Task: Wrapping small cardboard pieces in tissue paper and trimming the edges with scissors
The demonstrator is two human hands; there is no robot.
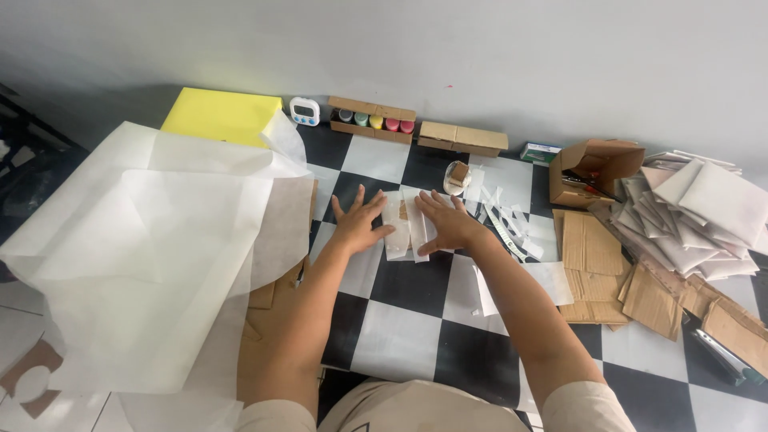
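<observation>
No grip: left hand [356,222] and right hand [448,224] press flat, fingers spread, on folded white paper [404,228] on the checkered floor [400,336].

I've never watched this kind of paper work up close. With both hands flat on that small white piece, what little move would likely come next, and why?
Probably a firm outward sweep of both palms to crease it. The left hand and right hand lie flat, fingers spread, on the small folded white paper packet on the checkered floor, and its flaps already look folded over, so pressing them flat seems the natural step.
</observation>
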